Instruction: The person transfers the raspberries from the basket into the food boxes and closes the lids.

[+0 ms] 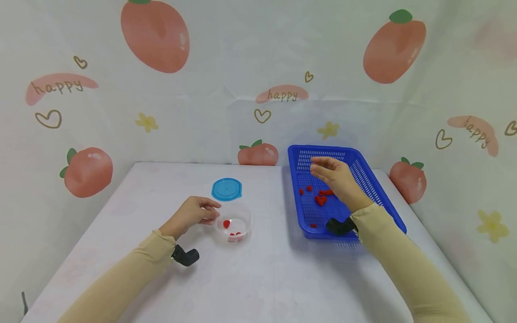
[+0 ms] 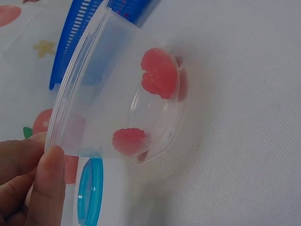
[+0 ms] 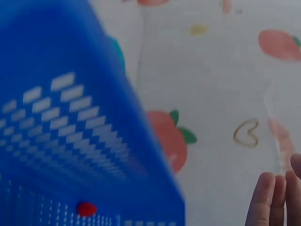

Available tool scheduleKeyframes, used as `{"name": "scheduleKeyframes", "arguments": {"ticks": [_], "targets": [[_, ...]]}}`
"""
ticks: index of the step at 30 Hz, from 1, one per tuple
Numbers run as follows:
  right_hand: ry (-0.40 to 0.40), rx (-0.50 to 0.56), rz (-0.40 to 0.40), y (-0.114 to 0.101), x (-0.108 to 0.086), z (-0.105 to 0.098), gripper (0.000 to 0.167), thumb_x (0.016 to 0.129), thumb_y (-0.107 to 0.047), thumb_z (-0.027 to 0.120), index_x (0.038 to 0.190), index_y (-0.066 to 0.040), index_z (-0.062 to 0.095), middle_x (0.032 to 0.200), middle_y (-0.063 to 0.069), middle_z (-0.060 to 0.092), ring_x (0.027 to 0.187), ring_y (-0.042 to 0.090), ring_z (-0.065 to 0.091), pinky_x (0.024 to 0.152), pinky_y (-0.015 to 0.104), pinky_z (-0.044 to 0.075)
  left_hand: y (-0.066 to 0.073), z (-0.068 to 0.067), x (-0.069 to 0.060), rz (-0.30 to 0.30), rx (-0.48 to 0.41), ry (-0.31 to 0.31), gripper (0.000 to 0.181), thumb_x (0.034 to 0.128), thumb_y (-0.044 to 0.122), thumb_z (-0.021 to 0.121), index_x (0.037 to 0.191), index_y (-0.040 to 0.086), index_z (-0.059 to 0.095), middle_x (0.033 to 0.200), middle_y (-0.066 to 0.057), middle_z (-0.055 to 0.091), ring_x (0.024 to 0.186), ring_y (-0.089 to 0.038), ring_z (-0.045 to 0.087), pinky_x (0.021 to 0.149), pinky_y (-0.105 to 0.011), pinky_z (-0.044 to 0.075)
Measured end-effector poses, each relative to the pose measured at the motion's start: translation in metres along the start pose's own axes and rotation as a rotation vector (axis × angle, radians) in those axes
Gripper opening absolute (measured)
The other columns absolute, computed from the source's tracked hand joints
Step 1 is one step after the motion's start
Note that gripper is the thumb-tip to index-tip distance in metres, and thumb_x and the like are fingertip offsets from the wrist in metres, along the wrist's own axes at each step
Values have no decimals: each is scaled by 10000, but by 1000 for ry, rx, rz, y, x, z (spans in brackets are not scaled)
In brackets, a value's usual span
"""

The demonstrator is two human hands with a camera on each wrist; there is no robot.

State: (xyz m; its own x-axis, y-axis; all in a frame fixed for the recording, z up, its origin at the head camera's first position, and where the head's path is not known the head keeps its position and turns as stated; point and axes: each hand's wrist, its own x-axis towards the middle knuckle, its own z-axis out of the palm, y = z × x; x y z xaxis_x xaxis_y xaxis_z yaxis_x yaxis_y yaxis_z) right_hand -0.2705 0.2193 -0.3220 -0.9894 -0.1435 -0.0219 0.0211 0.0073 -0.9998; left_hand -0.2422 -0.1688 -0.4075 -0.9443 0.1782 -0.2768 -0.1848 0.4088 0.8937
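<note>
One blue basket with slotted walls stands at the right of the table, its raised rim all round the red pieces on its floor. At least seven of these show; some bunch together beneath the right hand, and the hand and wrist hide part of the floor, so the full count cannot be told. A dark wrist device, one of two, covers part of the basket's near rim. One light-blue lid lies flat on the table just beyond the one clear container, which stands well apart from the basket, to its left. Behind everything hangs a pale cloth, printed in the head view with five distinct fruits, three yellow flowers and three "happy" labels.

The left hand pinches the near-left side of the container's rim, its grip clamped there between thumb and fingers. Inside, what look like three red raspberries rest low down: one by itself, the other two so close that in the left wrist view they merge into one shape. The right hand hangs above the basket, its grip apart, with the fingers reaching out and the thumb separate from them.
</note>
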Motion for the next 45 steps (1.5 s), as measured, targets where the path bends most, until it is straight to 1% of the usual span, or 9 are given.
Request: {"name": "scheduleKeyframes", "arguments": {"ticks": [6,14,18,20,24,27,32,37,45], "targets": [[49,-116,37,9,15,-25,339,955,-174,602,1262,-54,521,1165,-15,524,1095,88,558,1015,241,471,1,-1,0,5,6,0,378,869,68,693,1215,-62,613,917,-106,625,738,-139,641,724,-269,596],[-9,-366,144,22,27,-52,523,991,-211,548,1410,66,403,1473,220,379,1318,314,460,1118,407,361,1,-1,2,2,0,-1,367,870,50,682,1212,-62,612,922,-109,624,747,-136,647,720,-270,597],[-50,-422,213,29,32,-63,509,992,-182,545,1404,82,405,1445,242,409,1098,152,609,1042,318,457,-1,-1,3,3,3,0,369,866,56,692,1207,-62,616,911,-104,621,734,-132,643,716,-268,597],[-71,-431,243,33,35,-68,495,993,-161,541,1397,93,409,1414,255,438,969,44,616,1022,303,476,-2,-1,4,0,4,3,369,865,56,693,1206,-62,617,909,-104,620,731,-130,643,716,-268,597],[-116,-476,285,43,39,-75,498,988,-153,549,1389,109,410,1389,283,464,1071,210,635,1063,394,442,-2,-1,3,-2,3,3,373,862,56,696,1206,-62,616,904,-102,621,729,-132,640,717,-269,597],[-131,-527,307,51,41,-78,491,979,-158,566,1373,106,438,1355,262,509,1168,308,587,1044,397,461,-2,-1,3,-2,6,1,377,863,67,699,1209,-58,617,900,-99,620,730,-135,638,720,-264,595],[-141,-529,337,59,41,-81,461,936,-131,632,1311,107,507,1176,163,648,992,192,645,960,351,528,-2,-1,1,13,2,-3,377,863,68,699,1206,-63,617,897,-99,615,724,-137,637,716,-266,596],[-181,-537,355,57,38,-83,380,891,-134,691,1191,82,604,1021,93,705,936,200,663,917,351,553,-1,-1,0,5,2,-1,379,864,77,703,1209,-54,619,906,-99,615,729,-139,639,714,-265,595],[-187,-681,412,62,41,-74,319,899,-47,639,1178,104,608,1112,146,685,961,191,630,969,418,520,-1,-1,0,9,-8,-10,385,866,74,698,1216,-60,612,904,-97,617,728,-142,636,711,-265,595]]}}
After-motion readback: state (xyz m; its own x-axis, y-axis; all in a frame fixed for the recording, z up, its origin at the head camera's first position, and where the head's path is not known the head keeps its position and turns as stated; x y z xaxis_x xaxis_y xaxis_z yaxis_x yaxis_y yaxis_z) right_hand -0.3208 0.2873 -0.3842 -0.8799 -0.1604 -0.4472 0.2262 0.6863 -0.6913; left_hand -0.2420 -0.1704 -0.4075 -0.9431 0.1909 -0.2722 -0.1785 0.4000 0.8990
